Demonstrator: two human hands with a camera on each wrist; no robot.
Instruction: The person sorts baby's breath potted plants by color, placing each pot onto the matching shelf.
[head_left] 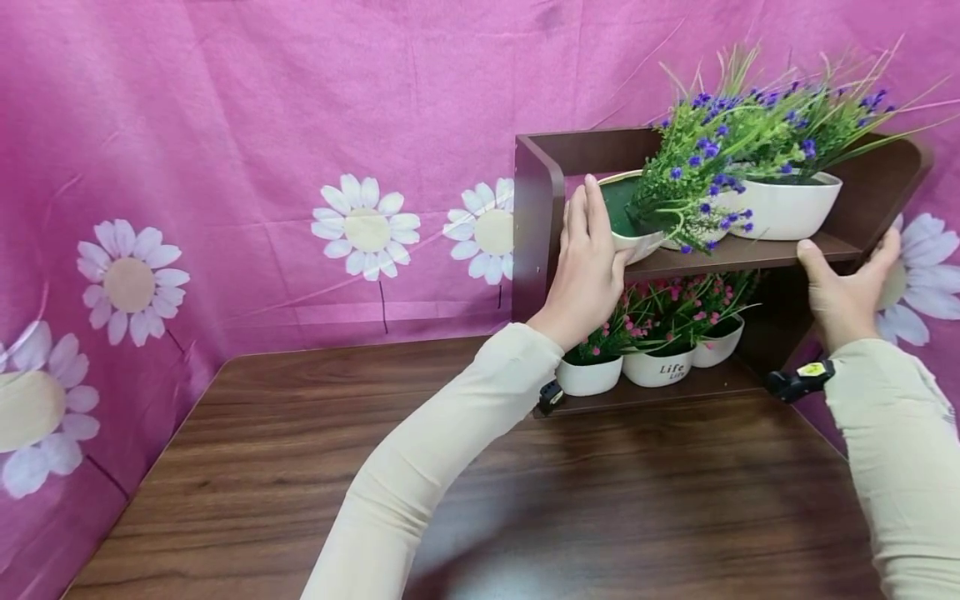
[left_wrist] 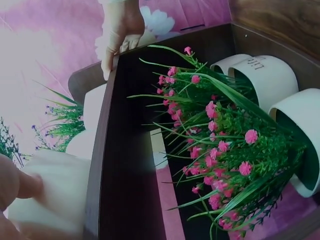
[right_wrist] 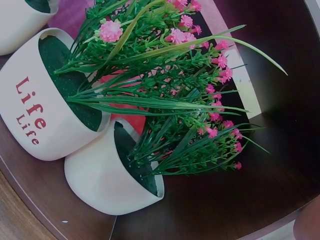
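Note:
A two-tier brown shelf (head_left: 537, 225) stands on the right of the table. On its upper tier, my left hand (head_left: 587, 271) holds a white flowerpot (head_left: 642, 247) with purple flowers, fingers up along its left side and thumb at its front. This pot is tilted, its green inside showing. Another white flowerpot (head_left: 786, 210) with purple flowers and grass stands further right; one between is partly hidden. At the shelf's right end, my right hand (head_left: 852, 292) grips the frame, thumb on the upper board's front edge and fingers around the side panel.
Along the lower tier stand white pots with pink flowers, one lettered "Life" (right_wrist: 45, 95). A brown wood-grain table (head_left: 300, 450) extends left and forward of the shelf. Behind hangs a pink cloth (head_left: 270, 108) printed with large daisies.

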